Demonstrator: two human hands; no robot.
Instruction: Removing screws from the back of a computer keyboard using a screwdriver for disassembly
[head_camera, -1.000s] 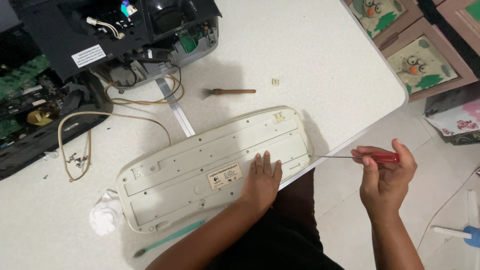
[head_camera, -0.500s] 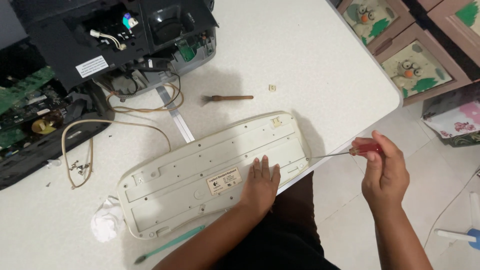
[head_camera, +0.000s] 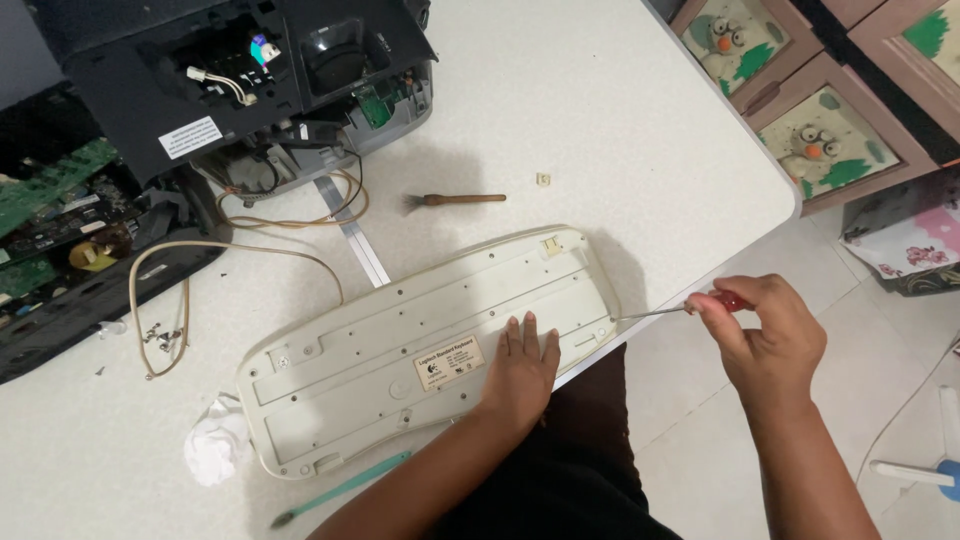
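Observation:
An off-white keyboard (head_camera: 400, 340) lies face down on the white table (head_camera: 620, 120), its back panel up and its beige cable (head_camera: 190, 270) looping to the left. My left hand (head_camera: 520, 365) presses flat on the panel's lower middle, beside the label. My right hand (head_camera: 765, 330) grips a red-handled screwdriver (head_camera: 670, 310) off the table's edge. The thin shaft points left, and its tip touches the keyboard's right end.
A dismantled black printer (head_camera: 250, 80) and exposed green circuit boards (head_camera: 50, 210) fill the back left. A small wooden-handled brush (head_camera: 460, 199), a metal strip (head_camera: 350, 235), loose screws (head_camera: 160, 338), crumpled tissue (head_camera: 215, 445) and a teal toothbrush (head_camera: 340, 490) lie around. Cabinets (head_camera: 820, 120) stand to the right.
My right hand has moved left with the screwdriver, bringing its tip to the keyboard's right end. My left hand stays flat on the panel.

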